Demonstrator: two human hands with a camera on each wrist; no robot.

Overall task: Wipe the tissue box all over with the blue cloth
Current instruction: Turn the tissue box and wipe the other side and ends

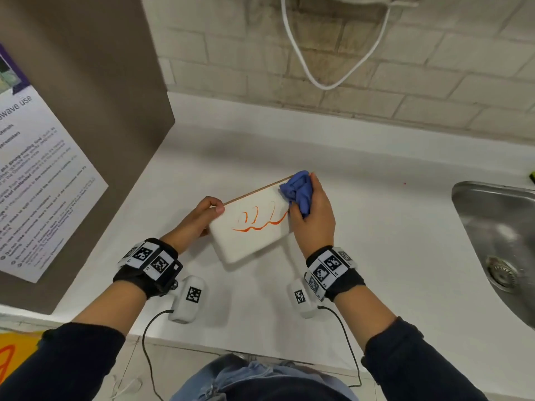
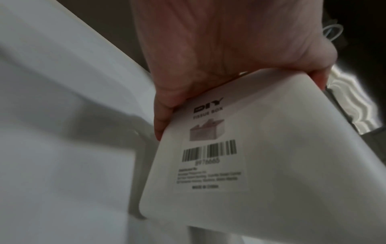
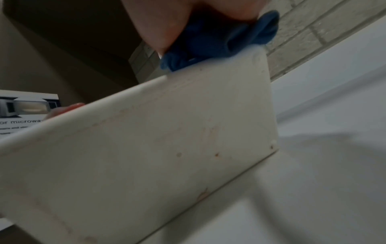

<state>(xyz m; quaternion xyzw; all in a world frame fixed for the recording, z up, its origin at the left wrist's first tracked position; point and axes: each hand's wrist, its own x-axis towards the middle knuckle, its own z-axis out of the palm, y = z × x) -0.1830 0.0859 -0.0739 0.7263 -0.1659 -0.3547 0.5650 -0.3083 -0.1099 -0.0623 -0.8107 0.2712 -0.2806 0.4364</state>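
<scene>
The white tissue box [image 1: 249, 227] stands tilted on the white counter, an orange scribble on its upward face. My left hand [image 1: 199, 215] grips its left end, thumb on top; in the left wrist view this hand [image 2: 229, 57] clasps the end of the box [image 2: 271, 148] that carries a barcode label. My right hand [image 1: 311, 218] holds the bunched blue cloth [image 1: 298, 191] against the box's far right corner. In the right wrist view the blue cloth [image 3: 219, 41] sits on the top edge of the box [image 3: 146, 156], whose side shows small brown specks.
A steel sink [image 1: 500, 247] lies at the right. A brown cabinet side with a paper notice [image 1: 37, 183] stands at the left. A white cable [image 1: 333, 53] hangs on the tiled wall behind. The counter's front edge [image 1: 231, 351] is near my body.
</scene>
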